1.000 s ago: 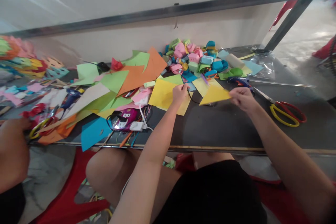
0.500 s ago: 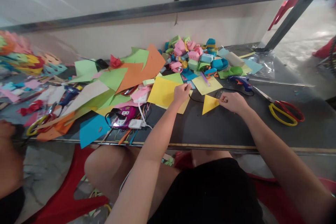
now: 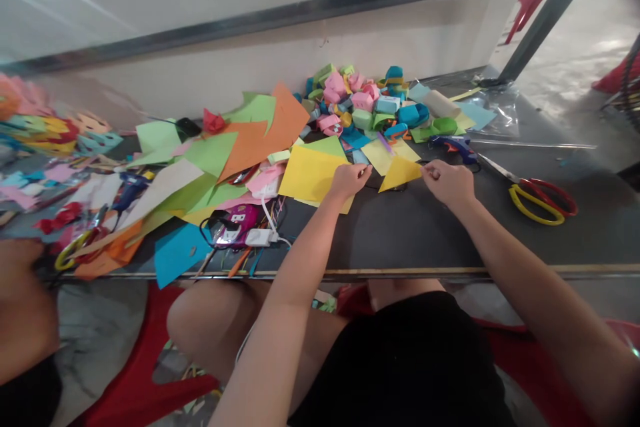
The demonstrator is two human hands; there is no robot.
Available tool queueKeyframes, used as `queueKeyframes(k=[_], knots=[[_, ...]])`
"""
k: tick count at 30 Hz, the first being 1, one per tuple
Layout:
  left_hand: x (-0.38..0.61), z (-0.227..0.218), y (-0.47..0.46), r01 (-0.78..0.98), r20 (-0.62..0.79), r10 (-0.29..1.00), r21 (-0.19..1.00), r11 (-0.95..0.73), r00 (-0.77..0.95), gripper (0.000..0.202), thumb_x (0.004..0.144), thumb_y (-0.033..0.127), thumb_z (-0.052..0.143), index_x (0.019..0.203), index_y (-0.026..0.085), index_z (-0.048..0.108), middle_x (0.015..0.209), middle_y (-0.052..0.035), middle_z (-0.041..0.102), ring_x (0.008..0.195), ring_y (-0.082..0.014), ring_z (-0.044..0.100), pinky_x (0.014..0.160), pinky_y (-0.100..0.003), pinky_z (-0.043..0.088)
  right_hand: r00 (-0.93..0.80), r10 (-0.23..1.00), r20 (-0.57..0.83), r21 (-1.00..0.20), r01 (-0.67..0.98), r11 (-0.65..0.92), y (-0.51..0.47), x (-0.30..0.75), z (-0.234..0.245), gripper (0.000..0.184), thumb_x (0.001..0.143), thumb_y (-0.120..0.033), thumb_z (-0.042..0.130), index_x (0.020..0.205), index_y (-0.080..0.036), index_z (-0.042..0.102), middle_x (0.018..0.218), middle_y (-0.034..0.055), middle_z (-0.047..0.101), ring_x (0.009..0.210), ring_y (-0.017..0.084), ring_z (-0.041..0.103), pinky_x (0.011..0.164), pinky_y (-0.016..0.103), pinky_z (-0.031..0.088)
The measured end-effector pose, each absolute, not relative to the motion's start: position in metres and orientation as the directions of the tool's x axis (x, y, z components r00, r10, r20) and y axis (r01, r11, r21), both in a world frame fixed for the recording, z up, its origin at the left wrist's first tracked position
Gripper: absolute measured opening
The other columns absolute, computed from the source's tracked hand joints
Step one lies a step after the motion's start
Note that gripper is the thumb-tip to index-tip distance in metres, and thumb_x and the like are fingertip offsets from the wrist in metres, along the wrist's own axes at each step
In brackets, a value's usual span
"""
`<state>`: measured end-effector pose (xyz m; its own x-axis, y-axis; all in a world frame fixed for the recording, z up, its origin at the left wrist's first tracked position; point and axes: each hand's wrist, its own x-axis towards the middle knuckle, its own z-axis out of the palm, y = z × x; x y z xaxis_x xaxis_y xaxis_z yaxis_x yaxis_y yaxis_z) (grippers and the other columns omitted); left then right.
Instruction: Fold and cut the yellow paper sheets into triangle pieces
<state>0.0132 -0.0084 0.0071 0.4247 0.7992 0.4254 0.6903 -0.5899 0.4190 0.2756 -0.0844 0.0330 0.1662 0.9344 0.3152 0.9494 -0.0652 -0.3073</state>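
My right hand point(image 3: 450, 181) pinches the right corner of a small yellow piece of paper point(image 3: 399, 174), roughly triangular, held just above the dark table. My left hand point(image 3: 351, 180) is closed with its fingertips together, left of that piece and apart from it. Whatever it may hold is too small to make out. Beneath and behind my left hand lies a larger yellow sheet point(image 3: 307, 173). A blue glue gun point(image 3: 459, 148) rests beyond my right hand. To the right lie scissors point(image 3: 543, 200) with red and yellow handles.
A pile of small folded paper pieces point(image 3: 363, 101) stands against the wall. Coloured sheets point(image 3: 260, 140) spread over the left. A purple power strip point(image 3: 245, 219) with plugs sits near the front edge. Another person's arm point(image 3: 25, 307) is at far left.
My right hand has raised and turned the small yellow piece, so its lower point now swings to the left. My left hand has shifted slightly toward it. The view has tilted slightly.
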Motion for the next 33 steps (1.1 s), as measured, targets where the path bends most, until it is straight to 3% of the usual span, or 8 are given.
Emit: queueKeyframes(k=[3, 9, 15, 19, 25, 28, 31, 33], knots=[[0.013, 0.007, -0.007, 0.7, 0.444, 0.788, 0.391, -0.598, 0.426, 0.049, 0.099, 0.046, 0.043, 0.06, 0.02, 0.057, 0.056, -0.0046, 0.059, 0.055, -0.0161, 0.052, 0.058, -0.029, 0.029, 0.147, 0.958, 0.248, -0.284, 0.956, -0.073, -0.084, 0.276, 0.032, 0.024, 0.087, -0.039, 0.061, 0.091, -0.024, 0.08, 0.07, 0.0055, 0.073, 0.07, 0.025, 0.068, 0.061, 0.031, 0.038], [0.009, 0.009, -0.001, 0.668, 0.448, 0.839, 0.525, -0.527, 0.31, 0.049, 0.097, 0.05, 0.045, 0.063, 0.02, 0.063, 0.056, -0.004, 0.06, 0.056, -0.0155, 0.051, 0.057, -0.028, 0.03, 0.216, 0.917, 0.335, -0.489, 0.872, -0.027, -0.079, 0.277, 0.029, 0.03, 0.088, -0.042, 0.061, 0.093, -0.019, 0.081, 0.065, 0.0049, 0.071, 0.065, 0.022, 0.067, 0.064, 0.031, 0.043], [0.01, 0.01, 0.001, 0.646, 0.431, 0.86, 0.58, -0.496, 0.274, 0.044, 0.092, 0.046, 0.054, 0.059, 0.019, 0.062, 0.053, -0.0025, 0.056, 0.054, -0.0142, 0.047, 0.058, -0.029, 0.028, 0.222, 0.937, 0.269, -0.461, 0.884, -0.077, -0.075, 0.277, 0.026, 0.025, 0.083, -0.04, 0.067, 0.087, -0.021, 0.082, 0.071, 0.0065, 0.076, 0.07, 0.026, 0.07, 0.064, 0.033, 0.045], [0.008, 0.01, 0.005, 0.625, 0.435, 0.877, 0.632, -0.458, 0.204, 0.043, 0.088, 0.047, 0.06, 0.055, 0.019, 0.059, 0.047, 0.0008, 0.046, 0.05, -0.0128, 0.04, 0.057, -0.03, 0.026, 0.166, 0.932, 0.323, -0.515, 0.857, 0.027, -0.076, 0.28, 0.022, 0.026, 0.084, -0.04, 0.066, 0.088, -0.021, 0.083, 0.067, 0.0051, 0.074, 0.066, 0.023, 0.069, 0.065, 0.032, 0.046], [0.004, 0.013, 0.006, 0.479, 0.362, 0.93, 0.806, -0.348, 0.066, 0.047, 0.096, 0.053, 0.05, 0.07, 0.018, 0.07, 0.048, 0.0009, 0.052, 0.055, -0.015, 0.054, 0.06, -0.028, 0.038, 0.162, 0.946, 0.282, -0.661, 0.747, 0.069, -0.072, 0.29, 0.019, 0.03, 0.081, -0.044, 0.069, 0.085, -0.018, 0.083, 0.056, 0.0031, 0.067, 0.054, 0.018, 0.061, 0.059, 0.03, 0.044], [0.008, 0.013, 0.003, 0.575, 0.389, 0.92, 0.743, -0.343, 0.047, 0.037, 0.096, 0.045, 0.055, 0.078, 0.019, 0.074, 0.057, -0.0011, 0.062, 0.06, -0.0157, 0.06, 0.063, -0.027, 0.041, 0.203, 0.945, 0.258, -0.775, 0.627, 0.076, -0.07, 0.294, 0.017, 0.042, 0.08, -0.054, 0.069, 0.086, -0.015, 0.082, 0.049, 0.001, 0.06, 0.045, 0.015, 0.053, 0.052, 0.029, 0.041], [0.013, 0.016, 0.0, 0.7, 0.44, 0.893, 0.609, -0.373, 0.093, 0.019, 0.091, 0.032, 0.065, 0.101, 0.021, 0.077, 0.073, -0.0025, 0.073, 0.069, -0.0161, 0.066, 0.068, -0.027, 0.045, 0.278, 0.925, 0.261, -0.856, 0.509, 0.089, -0.069, 0.295, 0.016, 0.05, 0.077, -0.062, 0.068, 0.085, -0.014, 0.079, 0.047, -0.0006, 0.056, 0.042, 0.014, 0.048, 0.046, 0.027, 0.037], [0.015, 0.021, 0.0, 0.69, 0.435, 0.877, 0.57, -0.445, 0.206, 0.034, 0.087, 0.031, 0.071, 0.12, 0.023, 0.073, 0.089, -0.004, 0.078, 0.071, -0.0149, 0.068, 0.071, -0.026, 0.047, 0.296, 0.922, 0.251, -0.88, 0.467, 0.09, -0.068, 0.295, 0.016, 0.051, 0.074, -0.064, 0.069, 0.084, -0.015, 0.078, 0.046, -0.0011, 0.054, 0.042, 0.013, 0.046, 0.044, 0.026, 0.034]])
